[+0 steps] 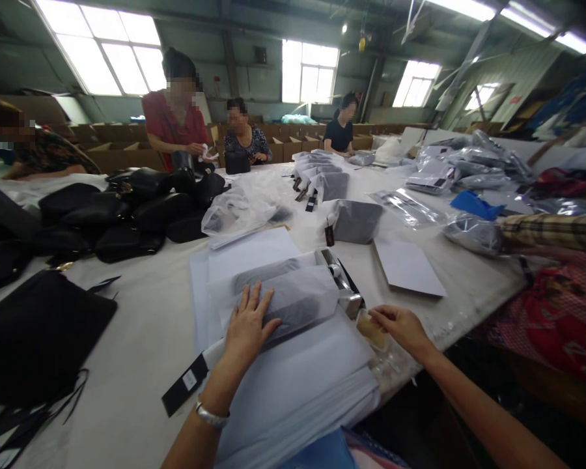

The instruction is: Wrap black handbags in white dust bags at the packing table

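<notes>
My left hand lies flat, fingers spread, on a dark bag wrapped in translucent white paper. A black hang tag sticks out to the left of my wrist. Beneath the wrapped bag is a stack of white paper sheets. On the right, my right hand has its thumb and fingers pinched together at the edge of a small clear tray with a yellowish pad. What the fingertips hold, if anything, is too small to make out. A metal tape dispenser stands just beyond the tray.
Black bags are heaped at the left, with a large black pouch nearer. Wrapped bags line the middle. A white board and a pile of plastic-packed items are to the right. Several people work across the table.
</notes>
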{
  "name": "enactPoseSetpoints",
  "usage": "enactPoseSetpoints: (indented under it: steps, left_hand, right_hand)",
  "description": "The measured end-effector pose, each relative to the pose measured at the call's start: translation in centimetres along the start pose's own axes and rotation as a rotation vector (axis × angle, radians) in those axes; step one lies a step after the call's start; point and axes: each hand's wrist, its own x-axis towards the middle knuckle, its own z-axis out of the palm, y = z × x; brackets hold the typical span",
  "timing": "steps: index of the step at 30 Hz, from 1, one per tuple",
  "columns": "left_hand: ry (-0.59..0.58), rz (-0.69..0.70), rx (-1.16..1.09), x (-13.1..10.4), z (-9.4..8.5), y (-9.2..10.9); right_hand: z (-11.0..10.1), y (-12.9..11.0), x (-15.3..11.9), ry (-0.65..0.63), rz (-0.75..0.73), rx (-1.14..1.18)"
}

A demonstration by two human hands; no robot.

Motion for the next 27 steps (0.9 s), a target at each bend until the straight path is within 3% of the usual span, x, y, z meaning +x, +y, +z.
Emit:
enactPoseSetpoints:
  steps: [4, 7, 10, 13, 17, 22, 27]
  left_hand:
    - [0.013, 0.015, 0.007, 0.1, 0.2, -0.1]
    - [0.01, 0.009, 0.009, 0.1, 0.2, -0.1]
    - [-0.002, 0.002, 0.004, 0.2, 0.3, -0.1]
    - [0.009, 0.001, -0.009, 0.2, 0.5, -0.2]
    - [0.018, -0.012, -0.014, 0.2, 0.6, -0.2]
    - [0.005, -0.014, -0.01, 0.3, 0.6, -0.2]
    - [0.023, -0.007, -0.011, 0.4, 1.1, -0.4]
  right_hand:
    - [-1.9, -1.0, -0.9, 0.093, -0.268, -0.243]
    - [-3.3, -3.5, 0.1, -0.031, -0.514, -0.387]
    - [-3.4, -6.9, 2.5, -0.19, -0.679, -0.482]
    - [-1.5, -10.3, 5.4, -0.307, -0.843, -0.511]
    - [2.8, -14.0, 9.7, -0.422, -1.004, -0.526]
    - [7.4, -16.5, 15.0, -0.589, -1.049, -0.604]
    - [8.9, -17.9, 16.9, -0.645, -1.001, -0.759]
